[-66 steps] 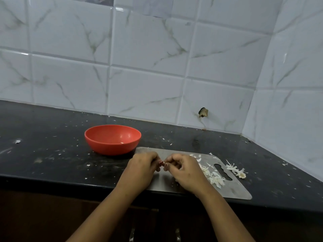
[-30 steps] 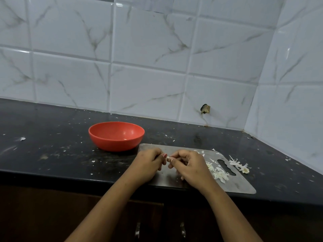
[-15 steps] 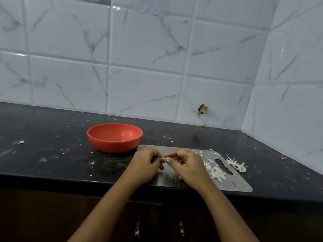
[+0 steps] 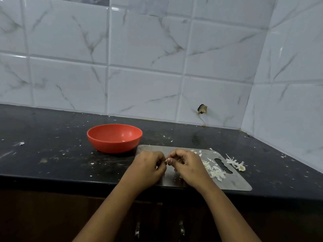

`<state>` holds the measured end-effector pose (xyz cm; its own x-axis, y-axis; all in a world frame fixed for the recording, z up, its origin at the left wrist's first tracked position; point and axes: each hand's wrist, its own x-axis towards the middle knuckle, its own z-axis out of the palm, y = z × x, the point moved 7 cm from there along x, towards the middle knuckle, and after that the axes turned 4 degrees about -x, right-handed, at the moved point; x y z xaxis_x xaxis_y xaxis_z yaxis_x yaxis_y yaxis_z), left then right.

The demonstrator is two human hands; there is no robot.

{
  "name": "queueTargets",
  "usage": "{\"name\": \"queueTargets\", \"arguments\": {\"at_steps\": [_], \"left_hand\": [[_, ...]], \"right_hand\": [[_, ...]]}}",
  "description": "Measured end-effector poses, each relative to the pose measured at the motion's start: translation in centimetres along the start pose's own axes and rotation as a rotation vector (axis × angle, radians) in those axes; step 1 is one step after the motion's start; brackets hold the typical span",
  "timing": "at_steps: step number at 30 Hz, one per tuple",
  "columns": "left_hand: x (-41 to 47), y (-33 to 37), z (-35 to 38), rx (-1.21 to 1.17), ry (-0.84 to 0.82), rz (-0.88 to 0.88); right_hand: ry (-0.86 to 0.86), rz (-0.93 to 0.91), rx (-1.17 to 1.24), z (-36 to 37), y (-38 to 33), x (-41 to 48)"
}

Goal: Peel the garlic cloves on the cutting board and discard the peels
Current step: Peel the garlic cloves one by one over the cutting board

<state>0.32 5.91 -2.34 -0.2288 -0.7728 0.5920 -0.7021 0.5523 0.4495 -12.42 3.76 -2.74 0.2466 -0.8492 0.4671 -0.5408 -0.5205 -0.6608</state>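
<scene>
Surface: black counter [image 4: 52, 154], speckled with bits; white marbled tiles [image 4: 143, 49] behind and to the right.
Count: 1 red bowl [image 4: 111, 145], 1 steel board [image 4: 236, 182], 1 pile of peels [image 4: 215, 172] on board, 1 stalk scrap [image 4: 236, 164] just off its right edge.
Left hand [image 4: 146, 167]: curled, pinching clove [image 4: 166, 160].
Right hand [image 4: 187, 165]: curled, pinching same clove.
Clove: between fingertips, over board's left part, mostly hidden.

Glossy white wall tiles [image 4: 145, 41] veined in grey-brown, meeting a second tiled wall [image 4: 288, 84] at a corner on the right. One chipped hole [image 4: 202, 109] low in the back tiles — dark, ragged. Below, a black stone countertop [image 4: 43, 130], flecked with pale specks. Under that, dark wooden cabinet fronts [image 4: 52, 215] with two metal handles [image 4: 137, 230]. Dim, even light.
</scene>
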Motion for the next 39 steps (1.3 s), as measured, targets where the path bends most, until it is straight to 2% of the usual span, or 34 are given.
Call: {"name": "queueTargets", "arguments": {"at_steps": [6, 14, 16, 21, 26, 28, 32, 35, 39], "left_hand": [[0.0, 0.4, 0.1, 0.161, 0.044, 0.028], [0.2, 2.2, 0.4, 0.473, -0.11, 0.195], [0.3, 1.9, 0.2, 0.458, -0.114, 0.201], [0.2, 0.3, -0.1, 0.231, -0.037, 0.164], [0.6, 0.6, 0.2, 0.284, -0.091, 0.161], [0.7, 1.7, 0.4, 0.406, -0.138, 0.227], [0.7, 4.1, 0.3, 0.547, -0.124, 0.515], [0.9, 4.5, 0.7, 0.556, -0.156, 0.569], [1.1, 6.1, 1.0, 0.554, -0.081, 0.608]], "right_hand": [[-0.028, -0.012, -0.007, 0.3, 0.1, 0.0], [-0.155, 0.037, 0.0, 0.7, 0.7, 0.0], [-0.155, 0.047, 0.043, 0.6, 0.7, 0.0], [-0.122, 0.08, 0.097, 0.4, 1.0, 0.0], [-0.16, 0.077, -0.027, 0.4, 0.7, 0.0], [-0.186, 0.079, -0.068, 0.2, 0.4, -0.1], [-0.265, 0.142, -0.02, -0.6, 0.3, -0.3], [-0.268, 0.159, 0.019, -1.8, 0.3, -0.4], [-0.243, 0.182, 0.002, -3.1, 0.5, -0.4]]}}
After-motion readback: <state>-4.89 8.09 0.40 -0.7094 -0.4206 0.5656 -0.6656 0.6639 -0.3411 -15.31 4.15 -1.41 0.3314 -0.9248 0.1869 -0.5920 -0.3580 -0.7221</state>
